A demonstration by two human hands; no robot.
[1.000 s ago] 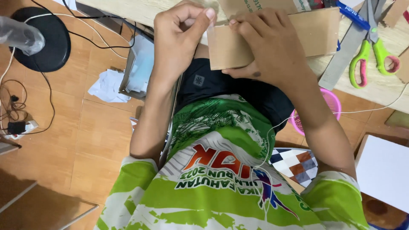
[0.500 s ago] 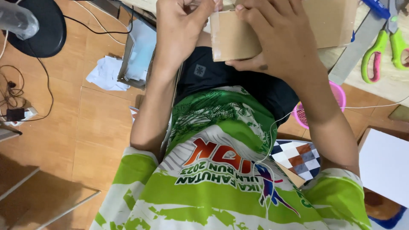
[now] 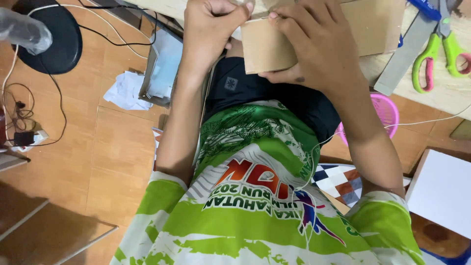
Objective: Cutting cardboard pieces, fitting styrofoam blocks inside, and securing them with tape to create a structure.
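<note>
We see a small brown cardboard piece (image 3: 267,46) held at the top of the view, just over the near edge of the bench (image 3: 441,91) and above the lap. The right hand (image 3: 311,46) lies flat across its right half, fingers (image 3: 294,19) spread over the face and the thumb tucked under the lower edge, so the hand grips the cardboard. The left hand (image 3: 211,24) is curled closed at the piece's upper left corner, pinching that edge; the fingertips of both hands almost meet there. A larger sheet of cardboard (image 3: 375,27) lies on the bench behind the right hand, at about 1 o'clock from the piece.

At 3 o'clock on the bench rest green-handled scissors (image 3: 436,49) and, just beside them, a grey metal ruler (image 3: 405,54). Below the bench edge, at 4 o'clock, a pink basket (image 3: 382,110) shows partly behind the right forearm. At 9 o'clock on the wooden floor (image 3: 117,147) stands an open box (image 3: 162,68) with crumpled white paper (image 3: 127,91) touching it. Farther out at 10 o'clock is a black round base (image 3: 54,39) with cables (image 3: 29,113) trailing away. A white board (image 3: 441,194) lies at 5 o'clock.
</note>
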